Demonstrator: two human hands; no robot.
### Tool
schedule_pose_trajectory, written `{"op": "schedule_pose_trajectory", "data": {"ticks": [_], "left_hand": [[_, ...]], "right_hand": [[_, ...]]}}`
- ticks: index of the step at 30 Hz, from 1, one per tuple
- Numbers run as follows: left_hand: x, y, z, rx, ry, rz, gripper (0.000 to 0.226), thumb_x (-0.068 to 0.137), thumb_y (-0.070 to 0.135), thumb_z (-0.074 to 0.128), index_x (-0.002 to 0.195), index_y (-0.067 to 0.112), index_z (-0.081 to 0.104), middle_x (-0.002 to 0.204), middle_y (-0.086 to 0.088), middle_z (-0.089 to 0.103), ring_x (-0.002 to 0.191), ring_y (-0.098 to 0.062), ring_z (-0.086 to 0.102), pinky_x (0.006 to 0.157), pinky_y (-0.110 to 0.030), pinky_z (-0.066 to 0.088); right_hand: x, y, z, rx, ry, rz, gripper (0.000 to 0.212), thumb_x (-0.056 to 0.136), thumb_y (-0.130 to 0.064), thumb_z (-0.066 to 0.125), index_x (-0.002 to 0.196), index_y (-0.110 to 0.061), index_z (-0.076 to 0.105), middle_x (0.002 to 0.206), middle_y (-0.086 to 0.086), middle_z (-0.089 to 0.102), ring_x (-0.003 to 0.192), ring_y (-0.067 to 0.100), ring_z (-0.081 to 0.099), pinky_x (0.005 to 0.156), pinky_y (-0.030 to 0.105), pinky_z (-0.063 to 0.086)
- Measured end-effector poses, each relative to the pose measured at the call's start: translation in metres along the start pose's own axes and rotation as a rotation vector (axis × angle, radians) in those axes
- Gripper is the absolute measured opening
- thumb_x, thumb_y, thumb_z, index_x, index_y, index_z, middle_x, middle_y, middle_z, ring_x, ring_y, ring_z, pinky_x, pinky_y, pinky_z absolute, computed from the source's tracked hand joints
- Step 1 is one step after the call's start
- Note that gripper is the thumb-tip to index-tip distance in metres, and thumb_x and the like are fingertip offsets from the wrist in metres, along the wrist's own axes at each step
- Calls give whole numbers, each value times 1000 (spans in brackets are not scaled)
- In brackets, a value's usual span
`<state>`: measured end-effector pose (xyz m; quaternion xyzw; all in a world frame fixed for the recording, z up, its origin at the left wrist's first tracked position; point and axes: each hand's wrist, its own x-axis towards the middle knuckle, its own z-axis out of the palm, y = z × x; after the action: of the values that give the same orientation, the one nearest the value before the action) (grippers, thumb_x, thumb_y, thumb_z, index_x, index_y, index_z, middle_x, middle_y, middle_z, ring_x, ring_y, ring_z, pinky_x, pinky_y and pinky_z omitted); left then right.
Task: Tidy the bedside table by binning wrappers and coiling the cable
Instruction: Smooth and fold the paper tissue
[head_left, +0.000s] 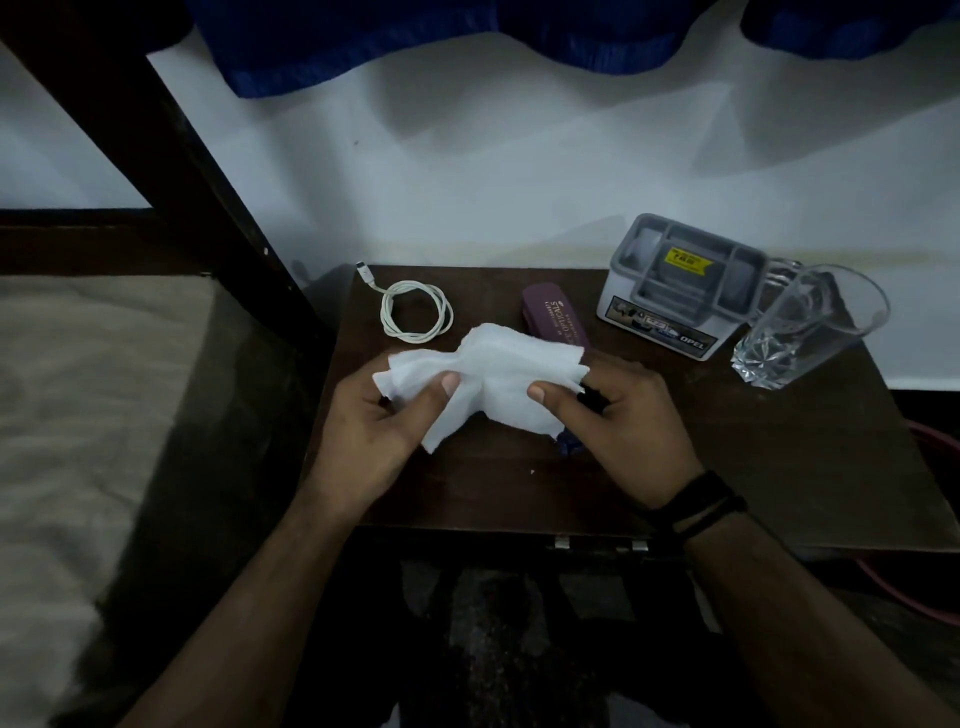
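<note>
Dark table (675, 467), tissue (498, 379) stretched left-right between hands

The near end of the purple case (555, 317) is covered by the white tissue (488, 379). A dark blue thing (567, 442) under the right hand (618, 415) is mostly hidden and cannot be identified. The bed (78, 415) is cut off at the left edge.

case (556, 317): purple, gold "OPTICALS" print, lying mid-table, near end hidden
organizer (680, 291): grey plastic, a few compartments, yellow sticker inside, "OPEL" on the front label, back right of the table
glass (810, 327): clear, just right of the organizer, looks tilted
bed (78, 395): beige sheet, off to the left
curtain (441, 36): blue, up top against the white wall
</note>
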<state>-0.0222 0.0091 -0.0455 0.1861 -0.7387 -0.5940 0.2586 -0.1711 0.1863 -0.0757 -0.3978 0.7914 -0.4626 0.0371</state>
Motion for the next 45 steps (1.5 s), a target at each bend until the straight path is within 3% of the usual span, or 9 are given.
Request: {"op": "schedule_pose_trajectory", "data": {"ticks": [4, 7, 14, 23, 32, 38, 42, 43, 45], "left_hand": [[1, -6, -1, 9, -43, -71, 33, 89, 8, 75, 115, 29, 71, 108, 7, 76, 102, -12, 71, 87, -33, 57], [1, -4, 1, 50, -45, -37, 48, 89, 10, 76, 128, 33, 62, 125, 14, 69, 120, -8, 64, 99, -35, 54], [3, 2, 4, 376, 87, 317, 52, 94, 7, 69, 142, 21, 52, 133, 4, 62, 126, -3, 57, 103, -26, 50], [6, -3, 8, 645, 37, 594, 32, 96, 3, 64, 128, 7, 69, 123, -10, 64, 110, -25, 66, 93, -44, 54], [3, 0, 8, 717, 67, 446, 50, 97, 17, 66, 145, 15, 51, 135, -6, 58, 123, -21, 60, 98, -42, 54], [4, -3, 8, 526, -33, 29, 79, 91, 27, 72, 153, 43, 26, 132, 28, 53, 107, 13, 53, 89, -1, 40], [9, -16, 1, 397, 18, -6, 23, 91, 17, 71, 114, 22, 72, 102, 12, 75, 94, -3, 69, 89, -38, 57], [9, -12, 1, 316, 46, 5, 23, 91, 11, 69, 109, 25, 74, 102, 12, 77, 97, -5, 71, 89, -37, 57], [7, 3, 3, 151, 81, 33, 38, 90, 3, 71, 105, 37, 73, 104, 23, 76, 101, 1, 71, 87, -19, 54]], "right_hand": [[-2, -7, -1, 7, 0, 9, 34, 87, -47, 69, 112, -24, 73, 100, -10, 74, 93, 8, 70, 86, 47, 53], [-2, -6, 1, -2, -17, -5, 10, 89, -37, 72, 93, -28, 69, 86, -25, 67, 81, -4, 63, 78, 36, 50], [0, -7, 1, -68, 34, -28, 50, 91, -26, 73, 64, -49, 38, 71, -34, 52, 61, -9, 47, 66, 21, 28], [0, -5, 2, -81, 16, -47, 15, 90, -28, 75, 83, -31, 62, 70, -34, 53, 67, -16, 49, 68, 18, 34], [2, -10, 3, -100, 24, -43, 33, 90, -24, 74, 73, -41, 52, 68, -31, 52, 64, -12, 50, 64, 9, 29], [1, -7, 6, -94, 33, 3, 42, 90, -23, 74, 62, -39, 48, 71, -34, 54, 63, -13, 50, 64, 9, 27], [2, -4, 4, -65, 29, 33, 26, 90, -27, 73, 70, -35, 58, 67, -20, 59, 67, -6, 57, 64, 26, 42], [2, -1, 3, -30, 3, 23, 9, 89, -28, 72, 81, -25, 69, 79, -13, 69, 77, -1, 65, 69, 33, 50], [4, -2, 1, 14, 3, 19, 24, 88, -29, 71, 104, -11, 75, 101, 2, 76, 93, 19, 72, 81, 46, 55]]}}
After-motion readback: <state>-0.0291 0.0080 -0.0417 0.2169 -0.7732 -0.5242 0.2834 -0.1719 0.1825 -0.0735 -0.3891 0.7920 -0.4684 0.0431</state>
